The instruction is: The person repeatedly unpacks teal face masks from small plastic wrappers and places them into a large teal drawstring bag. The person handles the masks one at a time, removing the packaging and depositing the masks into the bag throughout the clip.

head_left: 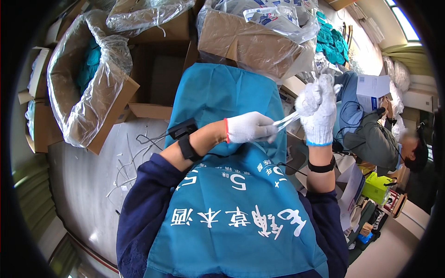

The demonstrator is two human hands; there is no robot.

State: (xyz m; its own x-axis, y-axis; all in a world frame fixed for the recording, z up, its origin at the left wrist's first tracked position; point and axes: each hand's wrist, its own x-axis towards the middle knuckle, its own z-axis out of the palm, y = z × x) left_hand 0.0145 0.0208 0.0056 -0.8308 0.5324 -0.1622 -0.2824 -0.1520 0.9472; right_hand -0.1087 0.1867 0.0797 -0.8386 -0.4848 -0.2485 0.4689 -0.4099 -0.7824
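Partly hidden, white strand [288, 120] joins left hand [251, 127], right hand [319, 109]; ends unclear.

white strip [287, 120] with ends hidden in left hand [246, 127] and right hand [319, 111], upper carton [255, 48] cut off

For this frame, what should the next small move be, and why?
Probably a gentle pull by the left hand on the pale strip, away from the right hand: the strip spans the gap between the two, one end pinched in the left, while its hold at the right is hard to make out.
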